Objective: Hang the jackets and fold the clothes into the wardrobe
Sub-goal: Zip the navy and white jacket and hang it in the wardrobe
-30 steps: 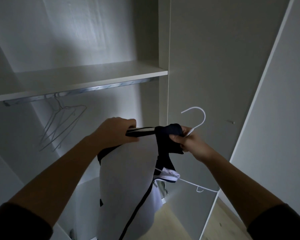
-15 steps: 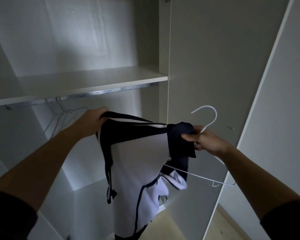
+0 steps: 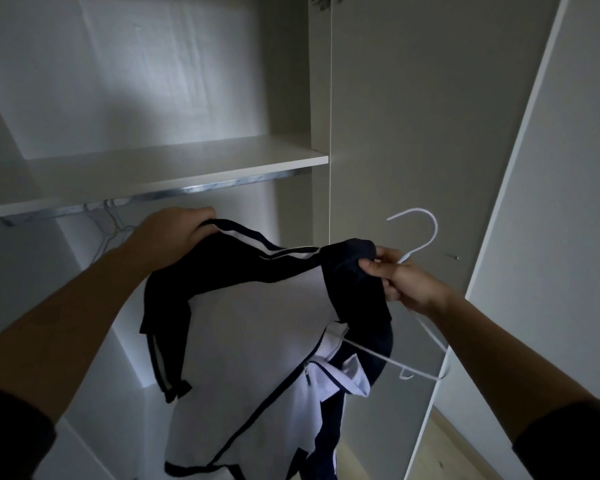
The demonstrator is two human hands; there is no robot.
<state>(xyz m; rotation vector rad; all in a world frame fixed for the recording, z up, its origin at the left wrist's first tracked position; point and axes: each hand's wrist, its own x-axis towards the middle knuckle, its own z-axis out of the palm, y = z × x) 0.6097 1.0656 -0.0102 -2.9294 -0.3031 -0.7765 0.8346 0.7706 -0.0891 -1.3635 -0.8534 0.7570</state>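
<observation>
We lose the white wire hanger's [image 3: 435,232] far shoulder inside the navy-and-white zip jacket [image 3: 257,323], whose hem runs off the bottom edge. Our left hand [image 3: 174,233] covers most of the thin wire hangers [image 3: 113,223] on the metal rail [image 3: 222,184].

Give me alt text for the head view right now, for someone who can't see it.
A person holds a navy-and-white jacket before an open wardrobe: left hand grips a shoulder, right hand pinches the collar and a white hanger. Empty hangers hang on the rail under the shelf.

Two hands [image 3: 172,237] [image 3: 407,284], one navy-and-white jacket [image 3: 257,323], one white hanger [image 3: 434,227], one shelf [image 3: 174,164], one rail [image 3: 222,185], several wire hangers [image 3: 111,221], number unclear.
</observation>
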